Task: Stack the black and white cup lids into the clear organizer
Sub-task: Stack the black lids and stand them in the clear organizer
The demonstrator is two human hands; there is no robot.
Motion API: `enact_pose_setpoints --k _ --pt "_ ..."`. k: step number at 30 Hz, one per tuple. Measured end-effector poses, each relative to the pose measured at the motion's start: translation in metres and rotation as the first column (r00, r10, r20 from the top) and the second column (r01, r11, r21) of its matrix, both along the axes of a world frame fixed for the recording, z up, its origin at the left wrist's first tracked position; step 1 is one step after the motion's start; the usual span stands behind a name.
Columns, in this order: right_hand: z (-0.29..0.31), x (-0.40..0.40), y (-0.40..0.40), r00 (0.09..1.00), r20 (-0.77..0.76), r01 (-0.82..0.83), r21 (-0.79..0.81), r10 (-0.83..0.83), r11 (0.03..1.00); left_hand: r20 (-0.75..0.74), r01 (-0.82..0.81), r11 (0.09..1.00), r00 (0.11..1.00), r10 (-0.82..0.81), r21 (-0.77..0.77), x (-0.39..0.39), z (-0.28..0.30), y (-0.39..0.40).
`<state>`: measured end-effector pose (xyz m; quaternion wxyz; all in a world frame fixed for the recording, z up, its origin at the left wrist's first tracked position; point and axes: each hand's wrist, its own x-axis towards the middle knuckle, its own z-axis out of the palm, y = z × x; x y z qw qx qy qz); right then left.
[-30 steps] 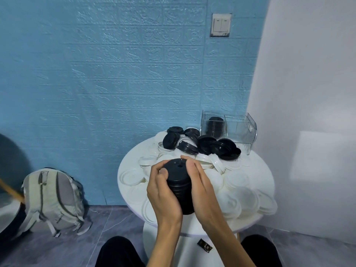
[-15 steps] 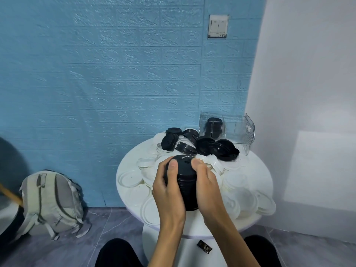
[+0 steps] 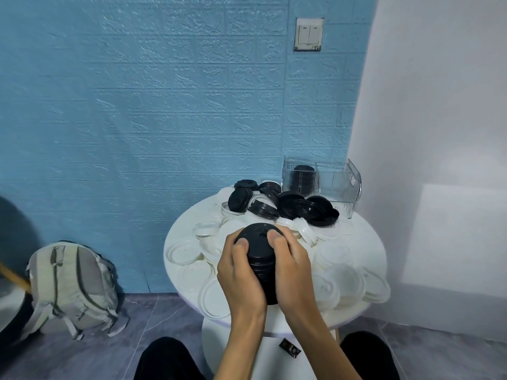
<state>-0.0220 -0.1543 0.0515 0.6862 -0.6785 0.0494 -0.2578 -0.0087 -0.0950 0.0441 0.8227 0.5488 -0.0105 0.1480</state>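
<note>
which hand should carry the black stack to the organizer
Probably right: both hands grip the black lid stack, but the right hand is on the side of the clear organizer, far right of the table.

You face a blue brick-textured wall (image 3: 164, 105) with a double light switch (image 3: 309, 34) mounted high. A grey backpack (image 3: 72, 287) leans against it on the grey tiled floor (image 3: 153, 325). A round white pedestal table (image 3: 365, 242) stands beside a white wall (image 3: 439, 105).
</note>
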Motion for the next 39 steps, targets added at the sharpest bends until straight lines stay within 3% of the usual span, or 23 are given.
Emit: enact_pose_setpoints --k 10,15,17,19,24,28,39 --pt "-0.002 0.004 -0.006 0.993 -0.064 -0.102 0.018 0.103 0.995 0.074 0.049 0.986 0.995 -0.062 0.162 -0.003 -0.002 0.010" --pt "-0.002 0.008 -0.007 0.936 -0.212 -0.286 0.008 0.281 0.958 0.054 -0.012 0.996 0.998 0.008 0.087 0.004 -0.002 0.021" --pt "0.006 0.017 -0.014 0.890 -0.286 -0.387 -0.065 0.354 0.920 0.043 -0.027 0.999 0.999 0.025 0.043 0.007 -0.005 0.026" --pt "0.019 0.036 -0.029 0.893 -0.335 -0.376 -0.189 0.300 0.907 0.045 -0.040 0.999 0.998 0.040 0.008 0.008 -0.006 0.032" --pt "0.043 0.112 -0.074 0.958 -0.287 -0.103 -0.398 -0.016 0.912 0.029 -0.017 1.000 0.999 0.017 -0.009 0.014 -0.009 0.036" --pt "0.030 0.160 -0.087 0.920 -0.363 -0.124 -0.626 -0.147 0.770 0.004 0.017 0.999 1.000 -0.017 0.037 0.021 -0.007 0.033" --pt "0.008 0.183 -0.079 0.888 -0.331 -0.060 -0.772 -0.318 0.633 -0.009 0.009 0.999 1.000 -0.009 0.053 0.027 -0.004 0.031"
